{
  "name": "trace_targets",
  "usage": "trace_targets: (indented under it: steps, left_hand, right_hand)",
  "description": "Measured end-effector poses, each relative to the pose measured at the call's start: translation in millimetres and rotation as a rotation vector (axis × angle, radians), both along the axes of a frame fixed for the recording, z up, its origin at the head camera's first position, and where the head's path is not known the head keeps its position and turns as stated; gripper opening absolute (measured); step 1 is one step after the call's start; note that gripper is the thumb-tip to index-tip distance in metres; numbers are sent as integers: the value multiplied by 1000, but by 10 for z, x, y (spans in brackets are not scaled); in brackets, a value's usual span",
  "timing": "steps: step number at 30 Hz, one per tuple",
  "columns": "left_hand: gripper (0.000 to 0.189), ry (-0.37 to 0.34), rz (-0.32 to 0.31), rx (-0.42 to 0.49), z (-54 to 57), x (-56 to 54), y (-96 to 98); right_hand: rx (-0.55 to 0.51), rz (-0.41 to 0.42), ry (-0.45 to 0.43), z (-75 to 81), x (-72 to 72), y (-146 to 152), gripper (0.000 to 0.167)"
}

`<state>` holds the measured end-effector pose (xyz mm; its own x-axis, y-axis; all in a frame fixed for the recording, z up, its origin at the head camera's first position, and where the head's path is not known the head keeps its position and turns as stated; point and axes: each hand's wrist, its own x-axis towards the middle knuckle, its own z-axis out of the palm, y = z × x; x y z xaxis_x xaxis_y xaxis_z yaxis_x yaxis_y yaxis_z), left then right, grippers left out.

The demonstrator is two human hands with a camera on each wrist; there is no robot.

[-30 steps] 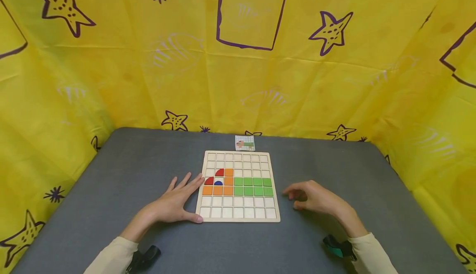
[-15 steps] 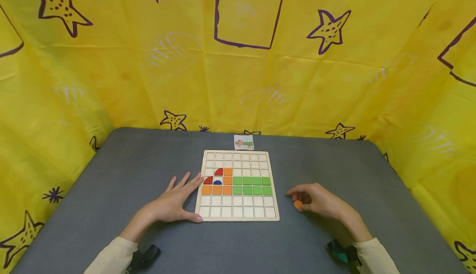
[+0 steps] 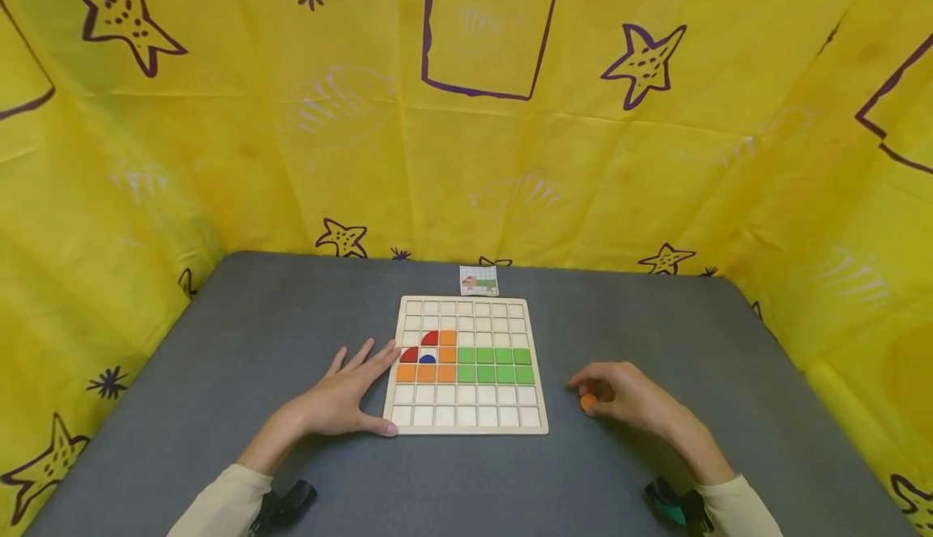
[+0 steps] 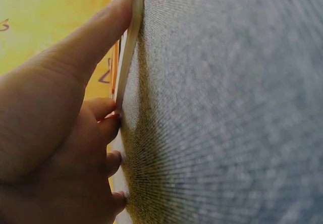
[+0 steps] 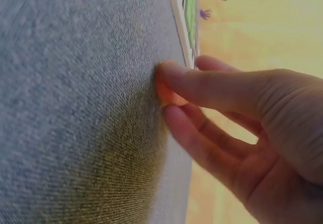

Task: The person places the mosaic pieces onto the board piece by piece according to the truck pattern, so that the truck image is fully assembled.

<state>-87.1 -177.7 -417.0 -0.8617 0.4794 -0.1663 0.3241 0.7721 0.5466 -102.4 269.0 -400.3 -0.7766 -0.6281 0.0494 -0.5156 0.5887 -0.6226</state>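
Note:
A wooden grid board (image 3: 466, 425) lies flat on the table, with orange, red, green and blue-and-white tiles in some of its squares. My left hand (image 3: 342, 398) is spread at the board's left side; its thumb and a fingertip touch the frame. To the right of the board, my right hand (image 3: 632, 395) pinches a small orange tile (image 3: 587, 402) low over the table. In the right wrist view the orange tile (image 5: 169, 90) shows between thumb and fingers, which partly cover it. Its rounded edge is visible, but its full shape is hidden.
Behind the board lies a small picture card (image 3: 479, 281) printed with a coloured grid pattern. The grey table (image 3: 466, 488) extends on both sides of the board. A yellow patterned curtain (image 3: 466, 156) hangs around the back and sides. Dark straps are on both wrists.
The orange tile came into sight in my right hand, which drew slightly to the right, away from the board. My left hand and the board stay put.

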Motion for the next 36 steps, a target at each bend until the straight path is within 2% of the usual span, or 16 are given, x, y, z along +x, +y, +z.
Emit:
trace_targets:
  steps: [4,8,12,18,23,31,36]
  left_hand:
    - [113,4,-2,13,-5,5,0]
    - [113,7,-2,13,-8,4,0]
    - [114,3,1,2,-9,7,4]
    - [113,-5,4,1,-19,9,-3]
    - [113,-2,1,11,-7,8,0]
    - [113,3,3,20,22,18,2]
    - [113,-4,2,14,18,19,0]
  right_hand:
    - [-14,-33,-7,3,24,-5,27]
    - [-40,-30,-12,19,33,-30,27]
    - [-61,-32,26,25,25,-84,26]
    - [-71,-93,47,17,-1,-176,23]
    - [-67,-84,31,-15,-8,-209,24]
    - [-154,-91,13,4,-44,-349,21]
    - [-174,-51,1,-13,-66,-472,20]
